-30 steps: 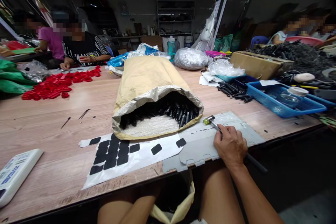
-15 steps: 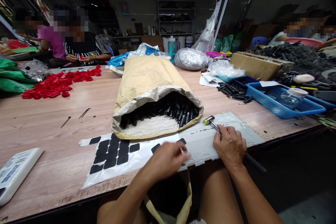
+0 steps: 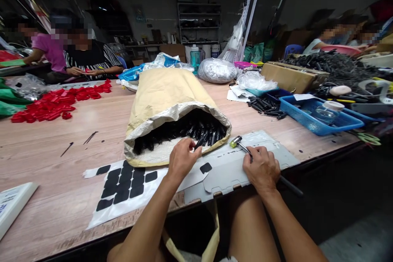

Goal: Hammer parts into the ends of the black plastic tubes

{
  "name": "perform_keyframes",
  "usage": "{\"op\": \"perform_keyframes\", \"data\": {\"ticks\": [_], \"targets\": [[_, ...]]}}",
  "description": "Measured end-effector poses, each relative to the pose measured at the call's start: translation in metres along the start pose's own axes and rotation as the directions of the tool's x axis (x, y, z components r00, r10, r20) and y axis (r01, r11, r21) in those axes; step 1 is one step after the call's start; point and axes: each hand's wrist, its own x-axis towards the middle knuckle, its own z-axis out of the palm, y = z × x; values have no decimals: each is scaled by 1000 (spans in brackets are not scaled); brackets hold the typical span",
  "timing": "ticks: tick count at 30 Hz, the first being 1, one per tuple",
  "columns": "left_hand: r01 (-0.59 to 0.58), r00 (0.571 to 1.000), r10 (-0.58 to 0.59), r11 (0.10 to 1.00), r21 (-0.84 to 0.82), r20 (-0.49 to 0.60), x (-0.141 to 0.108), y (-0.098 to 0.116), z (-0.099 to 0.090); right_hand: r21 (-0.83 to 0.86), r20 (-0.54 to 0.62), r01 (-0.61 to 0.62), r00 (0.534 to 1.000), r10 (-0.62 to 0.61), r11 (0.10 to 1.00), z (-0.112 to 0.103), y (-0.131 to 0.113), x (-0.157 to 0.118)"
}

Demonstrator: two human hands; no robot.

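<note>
My right hand [image 3: 261,168] is wrapped round the handle of a small hammer [image 3: 236,142], whose metal and yellow head rests over a grey board [image 3: 227,182]. At the mouth of a tan sack [image 3: 176,90], the fingers of my left hand [image 3: 185,157] close on a slim black plastic piece [image 3: 200,141] at the front of the heap. Many similar black pieces [image 3: 211,131] lie inside the sack, their far ends hidden. Below the left forearm is a white sheet [image 3: 92,219] with rows of black rounded-square stickers [image 3: 124,184]. One loose black sticker [image 3: 205,167] lies on the board.
Red pieces [image 3: 58,100] are heaped at the left, near a seated person in a striped top [image 3: 92,63]. A white printed device [image 3: 15,204] lies front left. At the right stand a blue tray [image 3: 325,120] holding a jar, a cardboard box [image 3: 291,75] and green-handled scissors [image 3: 368,138].
My left hand has moved forward and left from above the board to the sack's mouth, closing on a black piece. The right hand keeps the hammer. The whole view has shifted slightly.
</note>
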Motion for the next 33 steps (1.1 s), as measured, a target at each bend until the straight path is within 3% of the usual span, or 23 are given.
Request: {"op": "perform_keyframes", "data": {"ticks": [4,9,14,19,23,26,29,33], "targets": [[-16,997,18,999,-31,75,-34,-30,-27,0,-13,-7,1000,7,1000,2,1,-1],[-22,990,32,997,-72,138,-64,-51,-27,9,-29,-20,999,20,1000,3,2,-2],[-74,992,86,990,-123,89,-66,-54,-20,15,-23,-26,999,27,1000,2,1,-2],[-65,991,80,988,-139,106,-65,-56,-19,15,-13,-33,999,34,999,3,2,-3],[-65,989,85,985,-161,117,-65,-55,-21,47,71,-10,997,7,999,4,11,3],[-71,988,91,985,-159,127,-65,-53,-22,160,107,-21,994,3,987,-5,15,10],[-68,987,90,985,-159,134,-66,-52,-23,359,61,-38,998,17,932,-25,2,10],[-60,987,84,983,-171,136,-66,-53,-23,691,82,67,982,-170,719,-54,-38,-5]]}}
